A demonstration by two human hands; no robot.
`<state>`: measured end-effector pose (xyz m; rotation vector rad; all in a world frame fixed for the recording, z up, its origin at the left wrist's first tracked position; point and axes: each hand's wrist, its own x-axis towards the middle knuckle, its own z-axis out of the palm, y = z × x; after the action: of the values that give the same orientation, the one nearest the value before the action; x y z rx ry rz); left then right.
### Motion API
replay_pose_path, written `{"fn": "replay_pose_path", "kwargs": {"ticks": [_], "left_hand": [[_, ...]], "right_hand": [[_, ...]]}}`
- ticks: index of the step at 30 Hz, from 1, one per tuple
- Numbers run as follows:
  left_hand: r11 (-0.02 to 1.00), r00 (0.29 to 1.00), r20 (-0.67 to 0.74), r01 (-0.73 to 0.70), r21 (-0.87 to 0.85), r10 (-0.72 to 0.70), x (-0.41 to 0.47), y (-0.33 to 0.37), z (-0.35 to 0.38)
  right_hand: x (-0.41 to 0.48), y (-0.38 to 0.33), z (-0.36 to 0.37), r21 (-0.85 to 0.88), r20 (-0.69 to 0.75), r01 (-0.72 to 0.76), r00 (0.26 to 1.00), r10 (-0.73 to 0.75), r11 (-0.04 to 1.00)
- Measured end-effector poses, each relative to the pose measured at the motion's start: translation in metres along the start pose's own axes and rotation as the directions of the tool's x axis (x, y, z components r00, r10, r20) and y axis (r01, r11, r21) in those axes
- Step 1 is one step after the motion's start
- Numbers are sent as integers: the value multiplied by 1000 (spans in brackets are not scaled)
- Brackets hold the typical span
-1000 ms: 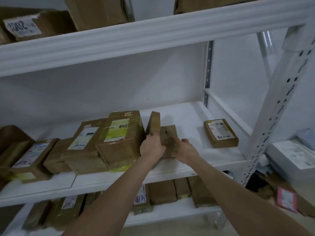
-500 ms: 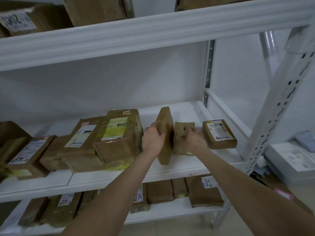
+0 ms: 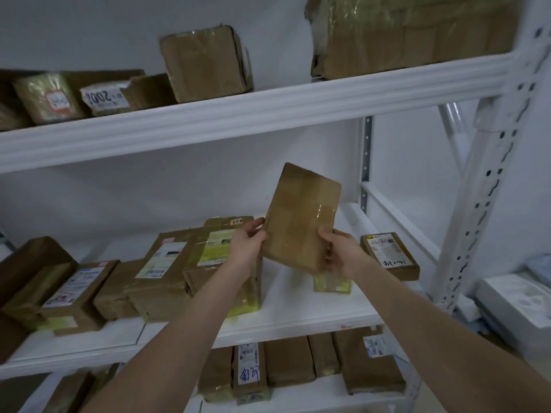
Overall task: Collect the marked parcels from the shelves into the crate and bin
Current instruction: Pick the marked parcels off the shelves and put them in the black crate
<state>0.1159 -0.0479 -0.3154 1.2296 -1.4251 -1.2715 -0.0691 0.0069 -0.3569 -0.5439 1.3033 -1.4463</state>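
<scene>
- Left hand (image 3: 249, 245) grips the lower left edge of the parcel (image 3: 301, 216), fingers curled round it
- Right hand (image 3: 340, 254) holds the lower right edge the same way; its fingertips go behind the parcel, out of sight
- Both forearms reach up and forward from the bottom of view, nearly straight, wrists about level
- The parcel is flat, brown and taped, held in the air on end and leaning a little to the right, above the middle shelf (image 3: 298, 317); its far face is hidden
- Under the right hand a small box (image 3: 331, 283) with yellow tape sits on the shelf, mostly covered by the wrist and the parcel
- Just to its right a labelled box (image 3: 389, 254) lies flat; the handwriting is too small to read
- Left of the left hand stand bigger boxes (image 3: 179, 269), the nearest partly behind the left wrist
- The top box (image 3: 411, 34) is cut off by the upper edge; the lower row (image 3: 289, 362) is partly hidden by the arms
</scene>
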Motion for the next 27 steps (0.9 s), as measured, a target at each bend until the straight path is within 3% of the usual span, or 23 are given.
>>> {"fn": "replay_pose_path", "kwargs": {"ticks": [5, 11, 14, 17, 19, 22, 27], "left_hand": [[973, 995, -19, -96, 208, 102, 0, -1, -6], [902, 983, 7, -172, 397, 184, 2, 7, -3], [953, 994, 47, -111, 283, 102, 7, 5, -6], [994, 995, 96, -50, 97, 40, 9, 7, -11], [994, 990, 133, -65, 88, 53, 5, 11, -13], [988, 988, 130, -96, 122, 80, -2, 13, -12], [999, 990, 139, 6, 38, -11, -6, 10, -9]], "right_hand": [[-12, -9, -3, -230, 35, 157, 988, -154, 960], [-18, -9, -13, -495, -4, 308, 934, -357, 812], [-22, -10, -19, -439, 12, 299, 945, -327, 847], [-23, -11, -27, -256, 5, 226, 973, -232, 940], [-23, -14, -28, -145, -1, 176, 984, -178, 974], [-27, -16, -26, -138, 13, 125, 992, -125, 983], [-27, -10, -27, -125, 45, 144, 989, -139, 982]]}}
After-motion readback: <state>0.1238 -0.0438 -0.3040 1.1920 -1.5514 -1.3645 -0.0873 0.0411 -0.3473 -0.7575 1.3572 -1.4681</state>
